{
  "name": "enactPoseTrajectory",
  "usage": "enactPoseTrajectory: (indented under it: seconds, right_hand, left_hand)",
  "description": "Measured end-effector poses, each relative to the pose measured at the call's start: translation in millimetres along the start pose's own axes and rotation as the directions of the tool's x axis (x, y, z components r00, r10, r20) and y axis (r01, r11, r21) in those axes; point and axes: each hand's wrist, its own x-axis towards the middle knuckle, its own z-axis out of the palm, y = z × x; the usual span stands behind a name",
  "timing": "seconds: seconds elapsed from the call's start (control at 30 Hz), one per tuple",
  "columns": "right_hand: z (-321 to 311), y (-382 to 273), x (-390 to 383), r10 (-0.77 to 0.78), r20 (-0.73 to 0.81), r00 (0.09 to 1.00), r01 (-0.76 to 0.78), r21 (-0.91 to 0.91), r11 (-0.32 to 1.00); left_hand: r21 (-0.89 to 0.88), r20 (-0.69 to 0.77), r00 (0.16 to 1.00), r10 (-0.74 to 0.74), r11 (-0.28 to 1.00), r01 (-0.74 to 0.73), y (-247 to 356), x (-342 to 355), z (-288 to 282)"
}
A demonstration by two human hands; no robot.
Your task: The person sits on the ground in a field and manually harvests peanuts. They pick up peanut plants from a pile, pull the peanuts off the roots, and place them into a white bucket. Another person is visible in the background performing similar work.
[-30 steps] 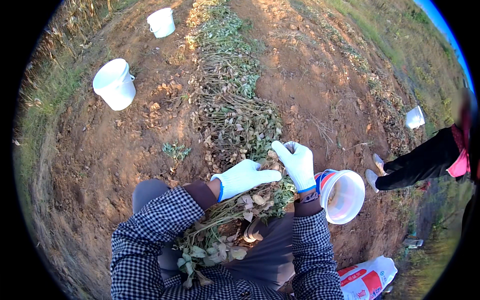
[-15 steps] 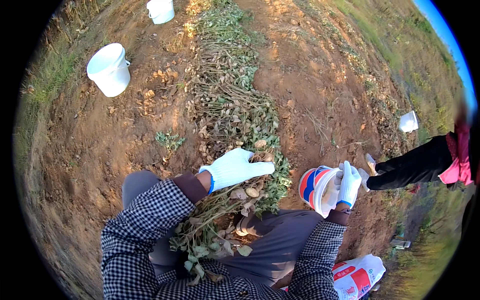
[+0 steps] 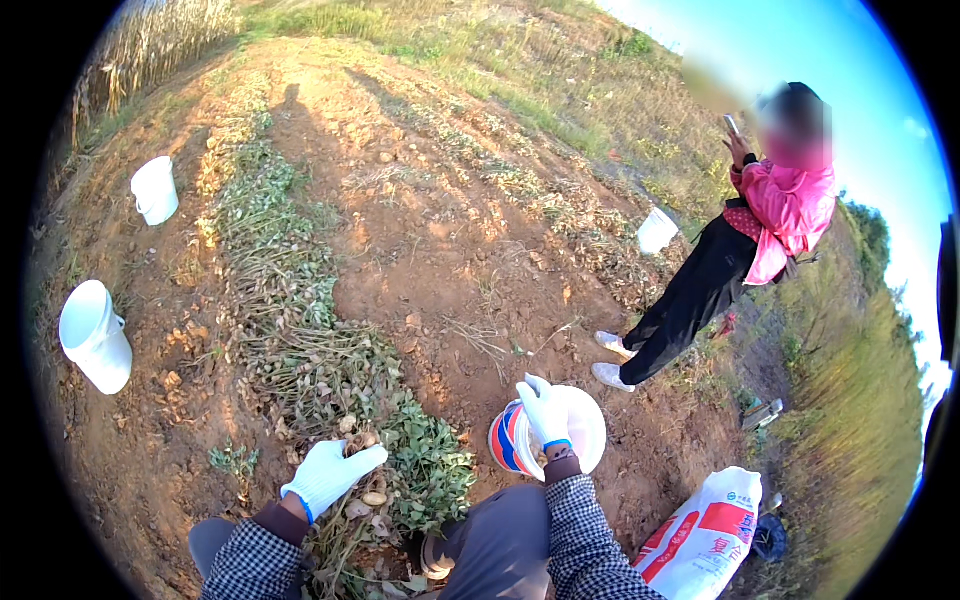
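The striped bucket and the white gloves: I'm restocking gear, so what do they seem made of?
Striped bucket: probably plastic, smooth with slight sheen, judging by its even, rounded wall.
White gloves: apparently knitted fabric, matte, fitting closely with blue-edged cuffs; cotton or synthetic, I can't tell.

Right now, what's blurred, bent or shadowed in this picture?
Head view: the scene bends toward the rim; the bystander's head is blurred over; a shadow crosses sunlit soil near the plant row's far end; left hand and right hand look sharper.

Single head-worn fisheye view, close above the knees (image 3: 505, 540), facing ahead and down
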Motion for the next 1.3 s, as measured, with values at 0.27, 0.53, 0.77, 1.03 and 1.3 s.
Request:
enactPoseTrajectory:
  seconds: [0.27, 0.53, 0.77, 1.03, 1.3]
  right_hand:
    - [35.2, -226.1, -73.5, -0.8, 0.322, 0.505, 0.773, 0.243, 0.586]
    - [98.1, -206.0, -74.3, -0.581, 0.727, 0.365, 0.608, 0.287, 0.741]
    - [121.8, -181.6, -71.5, -0.7, 0.418, 0.579, 0.547, 0.436, 0.714]
    - [83.3, -144.5, -23.6, -0.054, 0.331, 0.942, -0.301, 0.904, 0.304]
    - [-45.7, 69.8, -34.7, 0.2, -0.319, 0.926, -0.147, 0.182, 0.972]
  left_hand:
    - [0.167, -0.066, 0.995, 0.071, 0.984, -0.059, -3.6, 9.5, 12.3]
    - [0.392, 0.048, 0.998, 0.028, 0.919, -0.044, -9.2, 5.2, 7.4]
    - [0.424, -0.04, 0.998, -0.058, 0.903, 0.07, -7.9, 16.3, 8.8]
    - [0.252, -0.09, 0.994, -0.062, 0.964, 0.083, 2.3, 11.1, 1.4]
    - [-0.185, 0.095, 0.995, -0.027, 0.982, 0.044, 15.8, -2.6, -16.7]
